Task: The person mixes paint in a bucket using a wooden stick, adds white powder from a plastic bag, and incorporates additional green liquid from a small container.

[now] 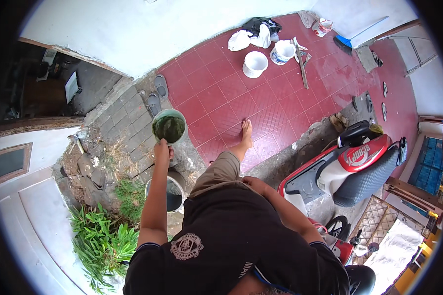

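My left hand (pixel 164 148) grips the near rim of a green bucket (pixel 170 112), tipped so that its dark, stained inside shows. Below that wrist stands a whitish bucket (pixel 180 185) with something dark in it, partly hidden by my forearm. My right hand (pixel 255 185) is curled against my khaki shorts (pixel 215 178) at the thigh and seems to hold the cloth. One bare foot (pixel 247 133) is on the red tiled floor (pixel 209 101).
Grey slippers (pixel 160 86) lie by the tile edge. Farther off are a white pot (pixel 255 64), a patterned bucket (pixel 283 52), bags (pixel 239 41) and a blue broom (pixel 344 42). A red scooter (pixel 364 153) stands right; plants (pixel 106 241) grow left beside broken paving (pixel 90 172).
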A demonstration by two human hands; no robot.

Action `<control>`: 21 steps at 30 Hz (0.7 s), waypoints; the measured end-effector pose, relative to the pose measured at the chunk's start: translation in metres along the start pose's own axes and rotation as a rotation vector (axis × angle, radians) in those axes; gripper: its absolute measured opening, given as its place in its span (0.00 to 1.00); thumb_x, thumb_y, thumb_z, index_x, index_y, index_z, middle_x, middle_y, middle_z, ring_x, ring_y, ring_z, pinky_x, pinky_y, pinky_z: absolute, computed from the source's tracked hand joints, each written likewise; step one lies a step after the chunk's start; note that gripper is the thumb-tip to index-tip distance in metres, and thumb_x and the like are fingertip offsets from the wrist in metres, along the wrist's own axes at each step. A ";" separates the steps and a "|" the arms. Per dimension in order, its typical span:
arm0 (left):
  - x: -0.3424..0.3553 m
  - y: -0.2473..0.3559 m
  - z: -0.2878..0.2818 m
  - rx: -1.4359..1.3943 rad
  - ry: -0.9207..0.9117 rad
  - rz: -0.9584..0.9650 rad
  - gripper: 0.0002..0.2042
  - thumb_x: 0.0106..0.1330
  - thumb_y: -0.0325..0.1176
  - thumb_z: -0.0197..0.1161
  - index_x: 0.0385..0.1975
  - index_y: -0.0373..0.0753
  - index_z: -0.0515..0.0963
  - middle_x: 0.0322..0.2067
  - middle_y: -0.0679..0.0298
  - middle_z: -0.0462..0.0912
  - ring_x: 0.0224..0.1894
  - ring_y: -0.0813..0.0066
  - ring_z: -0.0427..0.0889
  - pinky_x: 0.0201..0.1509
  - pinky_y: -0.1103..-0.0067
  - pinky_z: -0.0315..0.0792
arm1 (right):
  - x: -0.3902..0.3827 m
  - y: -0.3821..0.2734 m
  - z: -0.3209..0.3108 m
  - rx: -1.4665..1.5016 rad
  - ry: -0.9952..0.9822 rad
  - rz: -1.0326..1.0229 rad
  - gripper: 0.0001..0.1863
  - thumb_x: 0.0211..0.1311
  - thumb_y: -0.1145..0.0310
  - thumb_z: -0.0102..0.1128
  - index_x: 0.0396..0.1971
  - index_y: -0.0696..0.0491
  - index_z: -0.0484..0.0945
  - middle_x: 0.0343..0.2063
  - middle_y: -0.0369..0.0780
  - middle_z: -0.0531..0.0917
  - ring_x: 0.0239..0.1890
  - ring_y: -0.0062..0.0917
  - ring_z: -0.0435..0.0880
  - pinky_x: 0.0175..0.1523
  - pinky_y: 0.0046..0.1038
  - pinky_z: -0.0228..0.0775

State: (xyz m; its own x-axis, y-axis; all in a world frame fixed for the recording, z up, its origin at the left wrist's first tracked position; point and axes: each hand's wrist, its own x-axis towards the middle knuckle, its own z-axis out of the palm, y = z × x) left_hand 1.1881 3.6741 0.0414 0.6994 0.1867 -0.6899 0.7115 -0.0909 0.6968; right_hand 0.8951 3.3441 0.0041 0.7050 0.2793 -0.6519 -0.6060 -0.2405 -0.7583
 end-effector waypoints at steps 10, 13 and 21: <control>0.092 0.041 0.183 0.155 -0.010 0.076 0.15 0.65 0.38 0.51 0.23 0.31 0.70 0.13 0.60 0.71 0.08 0.72 0.69 0.10 0.74 0.60 | 0.016 0.019 -0.168 -0.275 -0.270 0.149 0.14 0.69 0.62 0.55 0.48 0.52 0.79 0.42 0.45 0.85 0.46 0.33 0.83 0.51 0.34 0.72; 0.101 0.055 0.224 0.188 0.022 0.087 0.15 0.65 0.38 0.51 0.25 0.31 0.71 0.13 0.59 0.72 0.09 0.72 0.70 0.10 0.74 0.61 | -0.001 -0.025 -0.224 -0.221 -0.441 0.261 0.14 0.71 0.60 0.53 0.48 0.50 0.79 0.43 0.44 0.85 0.47 0.33 0.83 0.52 0.34 0.72; 0.145 0.097 0.345 0.310 -0.076 0.128 0.16 0.67 0.38 0.49 0.28 0.30 0.75 0.14 0.60 0.75 0.15 0.71 0.76 0.17 0.72 0.68 | 0.005 -0.056 -0.312 -0.208 -0.668 0.353 0.17 0.71 0.58 0.52 0.50 0.51 0.81 0.35 0.39 0.86 0.36 0.26 0.83 0.44 0.31 0.75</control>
State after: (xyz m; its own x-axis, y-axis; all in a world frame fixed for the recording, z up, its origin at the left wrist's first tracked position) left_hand 1.3818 3.3551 -0.0582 0.7789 0.0822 -0.6217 0.5963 -0.4042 0.6936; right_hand 1.0474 3.0686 0.0436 0.0717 0.6383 -0.7664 -0.6251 -0.5700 -0.5332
